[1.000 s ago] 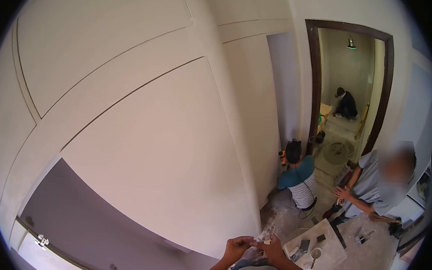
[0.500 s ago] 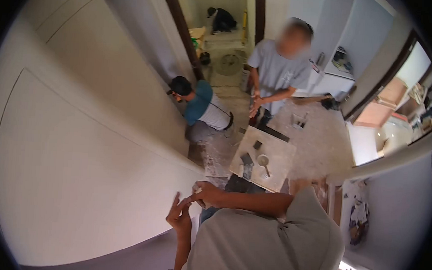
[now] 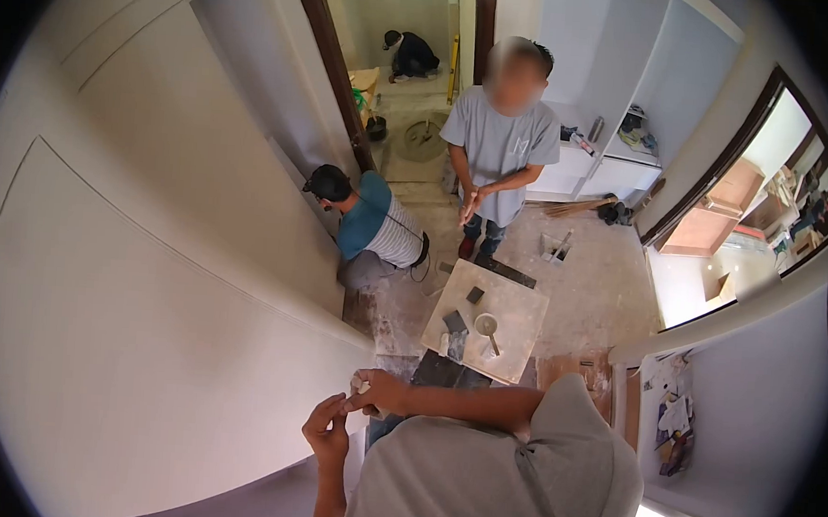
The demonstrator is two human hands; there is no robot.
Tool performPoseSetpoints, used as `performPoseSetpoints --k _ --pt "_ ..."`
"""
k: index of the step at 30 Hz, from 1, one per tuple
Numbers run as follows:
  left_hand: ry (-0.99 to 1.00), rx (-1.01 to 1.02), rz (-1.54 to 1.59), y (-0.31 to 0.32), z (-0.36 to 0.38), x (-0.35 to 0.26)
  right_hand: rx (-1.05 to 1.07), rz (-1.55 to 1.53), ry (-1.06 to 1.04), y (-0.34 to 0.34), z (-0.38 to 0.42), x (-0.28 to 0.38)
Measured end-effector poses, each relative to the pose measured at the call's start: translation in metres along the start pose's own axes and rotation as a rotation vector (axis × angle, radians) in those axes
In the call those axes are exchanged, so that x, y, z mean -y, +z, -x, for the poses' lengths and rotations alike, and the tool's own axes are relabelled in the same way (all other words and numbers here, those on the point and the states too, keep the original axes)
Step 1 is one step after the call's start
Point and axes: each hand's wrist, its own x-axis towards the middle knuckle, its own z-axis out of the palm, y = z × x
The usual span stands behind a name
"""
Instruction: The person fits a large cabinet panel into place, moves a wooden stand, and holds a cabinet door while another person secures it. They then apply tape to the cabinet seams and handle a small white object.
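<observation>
While pinched shut, right fingers (image 3: 360, 399) on white lump (image 3: 357, 382).

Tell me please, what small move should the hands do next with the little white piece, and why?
Probably bring the left hand up to meet the right hand, so both can work the small white piece. The right hand pinches that piece close to the white wall panel, while the left hand sits just below it, fingers curled and holding nothing that shows.
</observation>
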Motion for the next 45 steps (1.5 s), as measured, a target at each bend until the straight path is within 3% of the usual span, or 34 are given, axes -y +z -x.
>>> performPoseSetpoints --k 2,3,4,7,12,14,17,20,23,27,33,39,42,45 --pt "-0.108 -0.061 0.125 -0.004 0.008 -0.003 0.17 -0.125 0.149 -0.011 -0.009 -0.003" --pt "-0.153 -0.057 0.212 0.003 0.008 -0.003 0.158 -0.076 0.177 -0.006 0.003 0.016" --pt "-0.163 -0.073 0.323 0.007 0.011 0.0 0.106 0.014 0.079 -0.006 -0.008 -0.007" --pt "-0.084 -0.094 0.289 0.006 0.008 -0.012 0.087 -0.036 0.177 0.005 0.002 0.016" --pt "-0.133 -0.061 0.193 -0.013 0.001 -0.001 -0.073 0.072 0.035 0.011 0.001 0.011" --pt "-0.283 -0.022 0.165 -0.02 -0.001 0.015 -0.131 0.06 -0.019 0.008 0.002 0.008" --pt "-0.681 0.379 0.256 -0.056 0.003 0.112 -0.157 -0.062 0.004 0.004 0.003 0.008" --pt "-0.506 -0.052 0.391 0.004 0.004 0.024 -0.114 -0.134 -0.026 -0.003 0.012 0.009" --pt "-0.598 -0.03 0.421 0.008 0.004 0.047 -0.081 -0.118 -0.037 -0.011 0.017 0.002" --pt "-0.568 0.036 0.303 0.015 -0.003 0.056 -0.075 -0.108 -0.032 -0.018 0.023 -0.008" --pt "-0.613 0.123 0.161 0.016 -0.014 0.055 -0.229 -0.14 0.067 -0.022 0.028 -0.026" --pt "-0.384 0.232 0.041 0.007 -0.019 0.074 -0.27 -0.085 0.008 -0.028 0.034 -0.017" --pt "-0.407 0.209 -0.006 0.014 -0.019 0.071 -0.301 -0.034 -0.011 -0.029 0.039 -0.009" --pt "-0.281 0.274 -0.094 0.008 -0.02 0.104 -0.287 -0.006 -0.031 -0.03 0.035 -0.009"
